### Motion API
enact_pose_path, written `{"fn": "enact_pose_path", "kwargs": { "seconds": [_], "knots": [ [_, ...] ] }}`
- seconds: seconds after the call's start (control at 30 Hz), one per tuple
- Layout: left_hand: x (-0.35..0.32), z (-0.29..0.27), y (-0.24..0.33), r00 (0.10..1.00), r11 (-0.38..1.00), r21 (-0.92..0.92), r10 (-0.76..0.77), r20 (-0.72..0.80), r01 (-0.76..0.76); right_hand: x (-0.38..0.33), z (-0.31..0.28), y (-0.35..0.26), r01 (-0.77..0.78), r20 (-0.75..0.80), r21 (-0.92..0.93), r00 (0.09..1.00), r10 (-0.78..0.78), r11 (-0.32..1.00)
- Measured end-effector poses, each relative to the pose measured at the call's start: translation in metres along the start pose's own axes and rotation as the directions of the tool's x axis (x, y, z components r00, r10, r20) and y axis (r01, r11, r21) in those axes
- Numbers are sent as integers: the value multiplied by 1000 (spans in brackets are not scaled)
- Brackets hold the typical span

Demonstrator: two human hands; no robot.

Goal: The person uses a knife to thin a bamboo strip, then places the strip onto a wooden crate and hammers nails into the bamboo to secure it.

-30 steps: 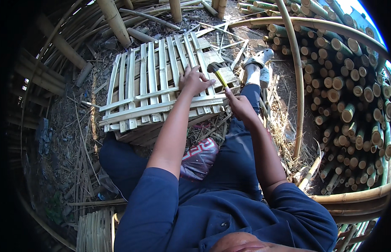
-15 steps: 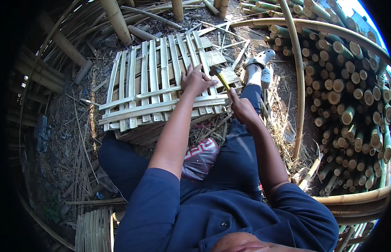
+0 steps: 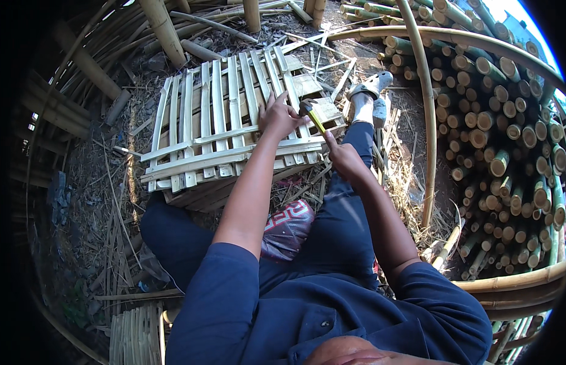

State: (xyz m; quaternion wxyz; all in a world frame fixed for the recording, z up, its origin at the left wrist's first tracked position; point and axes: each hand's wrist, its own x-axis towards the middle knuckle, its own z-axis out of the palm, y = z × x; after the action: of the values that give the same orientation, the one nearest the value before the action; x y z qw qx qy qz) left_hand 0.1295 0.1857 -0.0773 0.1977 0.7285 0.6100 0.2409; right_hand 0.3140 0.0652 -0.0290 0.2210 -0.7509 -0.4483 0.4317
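Left hand [image 3: 278, 115] spread, fingertips pressing slat on bamboo panel [image 3: 228, 121] lying over stack before knees. Right hand [image 3: 342, 157] closed around yellow-handled hammer [image 3: 311, 114], head at panel's right edge. Most slats already fixed to crossbars; right edge apparently unfinished.

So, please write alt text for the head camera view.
A seated person presses the left hand on a bamboo slat panel and holds a yellow-handled hammer in the right hand. Stacked bamboo poles stand on the right.
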Motion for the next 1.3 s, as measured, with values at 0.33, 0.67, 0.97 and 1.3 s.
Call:
{"fn": "enact_pose_path", "kwargs": {
  "seconds": [0.33,0.67,0.97,1.3],
  "knots": [
    [-4,-12,6,999,999,-15,-46,26,46,-9,-2,-6,20,-23,59,1000,-18,998],
    [-6,-6,5,999,1000,-18,11,-41,-12,-19,-10,-15,-10,8,123,1000,9,992],
    [0,-6,1,999,989,-138,51,12,-49,-25,-19,-12,-72,31,153,997,68,986],
    [23,-12,-29,990,941,-323,-60,127,98,-46,-23,1,-132,38,249,991,126,959]
  ]
}}
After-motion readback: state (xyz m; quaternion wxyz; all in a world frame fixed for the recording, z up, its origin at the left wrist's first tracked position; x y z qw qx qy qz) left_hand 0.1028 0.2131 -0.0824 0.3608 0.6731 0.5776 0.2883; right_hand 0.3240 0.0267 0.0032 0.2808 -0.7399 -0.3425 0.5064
